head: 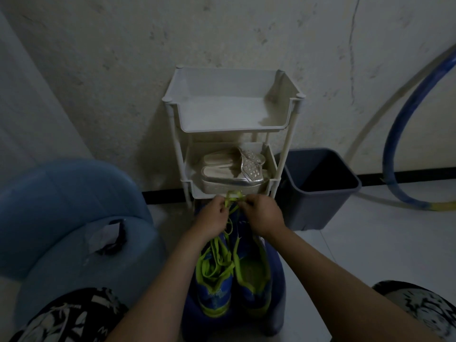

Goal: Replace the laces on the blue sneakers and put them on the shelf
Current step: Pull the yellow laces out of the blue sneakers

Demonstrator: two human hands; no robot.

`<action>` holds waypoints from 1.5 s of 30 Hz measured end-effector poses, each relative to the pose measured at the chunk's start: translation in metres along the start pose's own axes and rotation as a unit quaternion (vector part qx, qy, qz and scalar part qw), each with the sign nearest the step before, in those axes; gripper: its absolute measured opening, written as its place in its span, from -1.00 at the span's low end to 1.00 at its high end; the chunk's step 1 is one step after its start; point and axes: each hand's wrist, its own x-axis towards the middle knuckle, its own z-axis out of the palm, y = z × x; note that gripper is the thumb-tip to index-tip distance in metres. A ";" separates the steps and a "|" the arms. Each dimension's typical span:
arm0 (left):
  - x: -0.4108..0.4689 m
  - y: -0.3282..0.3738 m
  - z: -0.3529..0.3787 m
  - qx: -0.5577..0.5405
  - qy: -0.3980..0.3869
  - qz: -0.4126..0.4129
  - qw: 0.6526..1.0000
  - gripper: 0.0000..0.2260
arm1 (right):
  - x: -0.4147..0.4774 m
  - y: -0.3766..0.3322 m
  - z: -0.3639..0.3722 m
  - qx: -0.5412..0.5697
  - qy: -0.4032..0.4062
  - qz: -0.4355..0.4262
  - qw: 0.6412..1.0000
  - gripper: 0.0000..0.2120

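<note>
Both hands, left hand (pixel 214 216) and right hand (pixel 262 213), pinch neon-green lace (pixel 233 196) with curled fingers, in front of the white shelf (pixel 293 112). Blue sneakers (pixel 233 280) sit side by side below the hands, between the person's knees.

We see a shelf (pixel 232 130) of matt white plastic, smooth-walled, against a rough, pitted plaster wall (pixel 98 70) with a thin crack. The sandals (pixel 232 174) look silvery and glossy, their straps studded with shiny beads. The laces (pixel 214 262) are flat woven cloth. The sneakers (pixel 214 297) look like synthetic fabric with a slight sheen. The bin (pixel 318 213) is matt grey plastic, and the floor (pixel 370 255) is smooth pale tile.
</note>
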 end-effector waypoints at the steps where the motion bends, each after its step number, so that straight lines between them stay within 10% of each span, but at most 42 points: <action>1: 0.000 -0.001 0.002 0.023 -0.007 0.009 1.000 -0.91 | 0.001 0.000 -0.001 0.023 0.024 0.000 0.999 -0.82; 10: -0.002 0.004 0.011 0.092 -0.041 0.036 0.994 -0.71 | 0.000 -0.003 -0.005 0.197 0.078 -0.009 0.977 -0.88; 16: 0.002 0.003 0.011 0.061 0.025 0.011 0.998 -0.88 | -0.002 0.008 0.004 0.165 -0.089 0.034 0.982 -0.71; 26: -0.005 0.049 -0.030 -0.293 0.131 0.025 0.947 -0.83 | -0.007 0.006 0.007 0.069 -0.189 0.032 0.979 -0.89; 37: -0.001 0.029 -0.020 -0.243 0.105 -0.026 0.964 -0.84 | -0.003 0.009 0.013 0.052 -0.110 0.046 0.992 -0.86; 45: -0.002 0.003 0.008 -0.056 -0.003 0.021 0.998 -0.76 | 0.004 -0.016 -0.024 0.314 0.061 0.062 0.946 -0.80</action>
